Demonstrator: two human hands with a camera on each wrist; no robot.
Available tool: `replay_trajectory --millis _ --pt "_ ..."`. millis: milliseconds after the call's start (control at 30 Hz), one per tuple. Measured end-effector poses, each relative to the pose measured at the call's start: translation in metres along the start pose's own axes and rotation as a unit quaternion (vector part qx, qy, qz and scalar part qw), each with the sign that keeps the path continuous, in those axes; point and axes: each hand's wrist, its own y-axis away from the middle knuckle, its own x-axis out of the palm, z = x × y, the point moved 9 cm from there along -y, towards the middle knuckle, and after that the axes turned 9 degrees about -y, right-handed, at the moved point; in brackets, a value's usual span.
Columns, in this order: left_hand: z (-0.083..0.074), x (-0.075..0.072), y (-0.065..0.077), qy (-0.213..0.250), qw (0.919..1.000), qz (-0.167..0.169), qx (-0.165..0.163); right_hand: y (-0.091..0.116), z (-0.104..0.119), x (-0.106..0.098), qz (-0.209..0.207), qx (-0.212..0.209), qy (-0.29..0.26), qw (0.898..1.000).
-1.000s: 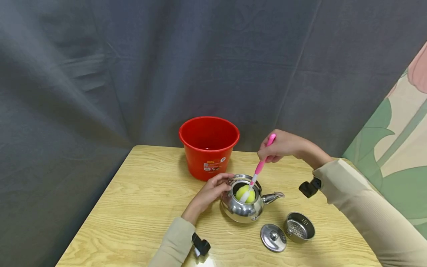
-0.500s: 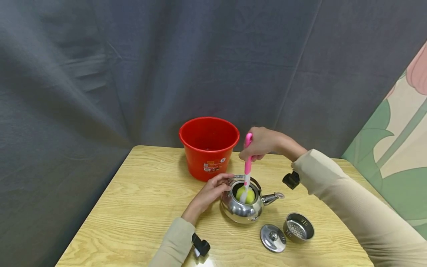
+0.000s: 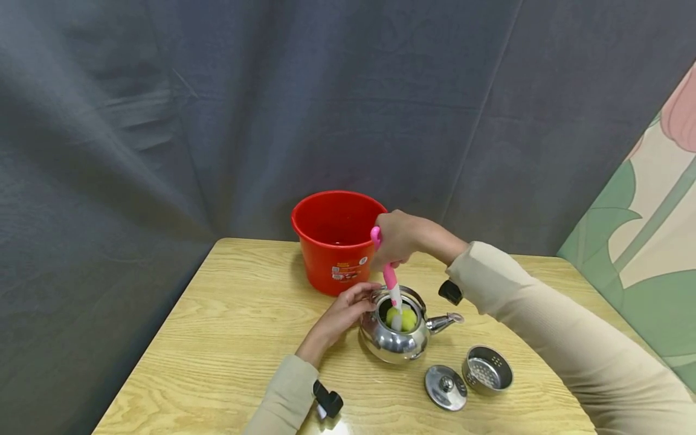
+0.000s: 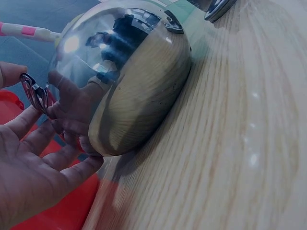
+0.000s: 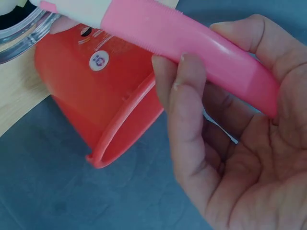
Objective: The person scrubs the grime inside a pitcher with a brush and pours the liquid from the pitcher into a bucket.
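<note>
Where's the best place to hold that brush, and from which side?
Probably its pink handle, reaching from above and the right, as the right hand does: the yellow head sits down inside the kettle, while the slim handle slants up out of it.

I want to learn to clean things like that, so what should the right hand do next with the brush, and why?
I'd say the right hand should gently turn the brush around inside the kettle. Its yellow head is in the open top, and the left hand holds the kettle, which probably helps steady it.
</note>
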Motion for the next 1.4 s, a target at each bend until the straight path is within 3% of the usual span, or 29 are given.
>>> replay_trajectory --millis 367,633,833,1067,1400 --pt "-0.002 0.001 0.001 0.014 0.9994 0.023 0.02 0.005 0.03 0.024 0.003 -0.016 0.09 0.996" --pt "-0.005 0.002 0.003 0.014 0.9989 0.028 0.034 0.011 0.046 0.035 -0.026 -0.05 0.136 0.989" --pt "-0.007 0.003 0.004 -0.002 0.9987 0.034 0.039 0.022 0.048 0.037 -0.046 -0.087 0.125 0.987" --pt "-0.003 0.0 0.005 -0.001 0.9995 0.028 0.016 0.037 0.049 0.035 -0.084 -0.14 0.097 0.982" --pt "-0.002 -0.003 0.006 0.008 0.9998 0.014 0.01 0.049 0.047 0.037 -0.107 -0.177 0.078 0.975"
